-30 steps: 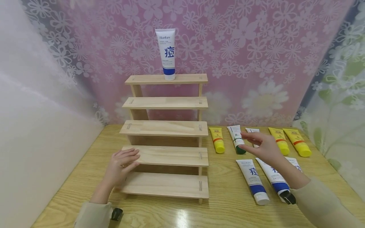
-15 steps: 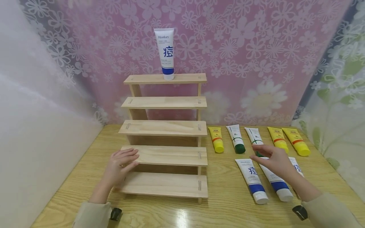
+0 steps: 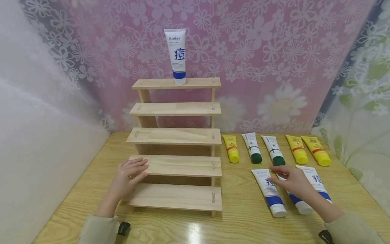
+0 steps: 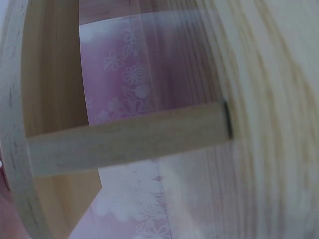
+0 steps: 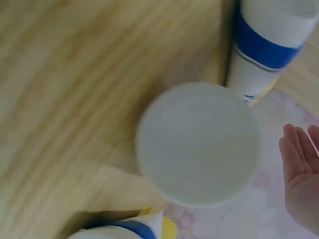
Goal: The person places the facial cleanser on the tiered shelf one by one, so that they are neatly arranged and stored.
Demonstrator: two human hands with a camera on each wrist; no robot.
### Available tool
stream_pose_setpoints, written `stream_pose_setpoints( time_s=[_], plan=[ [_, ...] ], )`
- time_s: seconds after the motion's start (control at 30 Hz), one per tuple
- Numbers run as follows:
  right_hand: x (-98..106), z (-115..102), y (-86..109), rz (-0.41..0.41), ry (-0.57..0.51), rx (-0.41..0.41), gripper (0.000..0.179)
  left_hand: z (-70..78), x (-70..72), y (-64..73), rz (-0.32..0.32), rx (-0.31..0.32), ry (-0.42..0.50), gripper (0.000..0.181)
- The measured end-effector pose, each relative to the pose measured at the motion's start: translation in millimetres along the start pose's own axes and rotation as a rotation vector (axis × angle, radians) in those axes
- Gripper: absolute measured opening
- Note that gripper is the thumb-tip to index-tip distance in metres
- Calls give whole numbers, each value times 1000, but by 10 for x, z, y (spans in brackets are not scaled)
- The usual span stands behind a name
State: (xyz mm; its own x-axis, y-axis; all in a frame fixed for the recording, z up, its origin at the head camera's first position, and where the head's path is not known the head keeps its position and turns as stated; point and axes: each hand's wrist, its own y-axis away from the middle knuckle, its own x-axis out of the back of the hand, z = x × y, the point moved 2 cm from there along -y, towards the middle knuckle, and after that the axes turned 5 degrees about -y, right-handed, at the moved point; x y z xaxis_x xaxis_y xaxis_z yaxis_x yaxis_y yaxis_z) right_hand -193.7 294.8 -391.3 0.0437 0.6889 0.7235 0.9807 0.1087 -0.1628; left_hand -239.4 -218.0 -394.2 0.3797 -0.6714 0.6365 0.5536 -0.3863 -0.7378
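My left hand (image 3: 129, 176) rests with relaxed fingers on the left end of a lower tier of the wooden step shelf (image 3: 173, 135). In the left wrist view the shelf's boards (image 4: 124, 139) fill most of the frame. My right hand (image 3: 295, 181) hovers over the middle of three white-and-blue tubes, thumb and fingers apart, holding nothing. That middle tube (image 3: 303, 207) is partly hidden by the hand; its round cap (image 5: 199, 144) looms large in the right wrist view. The left tube (image 3: 268, 195) and right tube (image 3: 311, 176) lie on either side.
Another white-and-blue tube (image 3: 176, 57) stands upright on the top tier. Behind the right hand lie two white tubes with green caps (image 3: 256, 158), a yellow tube (image 3: 231, 149) near the shelf and two more yellow tubes (image 3: 297, 149) farther right. A flowered backdrop (image 3: 274, 67) closes the back.
My right hand has moved from the green-capped tubes toward the front, over the white-and-blue tubes, uncovering both green-capped tubes. My left hand has stayed on the shelf.
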Motion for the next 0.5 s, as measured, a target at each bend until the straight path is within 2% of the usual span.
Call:
stream_pose_setpoints(
  time_s=[0.5],
  plan=[
    [-157, 227, 60, -126, 56, -82, 49, -27, -4, 12, -4, 7, 5, 29]
  ],
)
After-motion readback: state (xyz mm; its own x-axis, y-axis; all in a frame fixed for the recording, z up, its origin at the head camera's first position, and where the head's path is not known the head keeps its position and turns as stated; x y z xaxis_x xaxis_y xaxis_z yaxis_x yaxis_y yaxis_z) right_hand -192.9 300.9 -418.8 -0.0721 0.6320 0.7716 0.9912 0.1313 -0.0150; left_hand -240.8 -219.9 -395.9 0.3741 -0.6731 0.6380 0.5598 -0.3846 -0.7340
